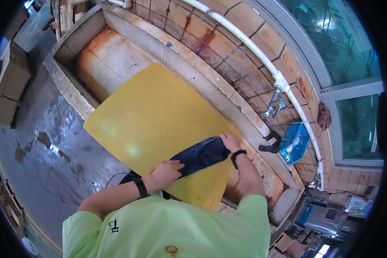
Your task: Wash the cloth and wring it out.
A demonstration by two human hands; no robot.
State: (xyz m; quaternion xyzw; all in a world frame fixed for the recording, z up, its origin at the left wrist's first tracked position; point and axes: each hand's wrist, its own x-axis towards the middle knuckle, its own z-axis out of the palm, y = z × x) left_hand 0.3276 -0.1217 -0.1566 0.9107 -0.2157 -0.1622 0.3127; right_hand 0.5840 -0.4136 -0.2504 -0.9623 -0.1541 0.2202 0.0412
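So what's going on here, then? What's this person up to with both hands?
A person in a light green shirt has both hands on a long strip of dark blue cloth. The left hand is at its nearer, left end and the right hand at its farther, right end. The cloth lies on a yellow board, which sits over a stained, tiled trough. Beyond the trough, a tap hangs from a white pipe.

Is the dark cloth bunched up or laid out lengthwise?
Laid out lengthwise: the cloth forms a long strip between left hand and right hand. Whether it is doubled, I cannot tell.
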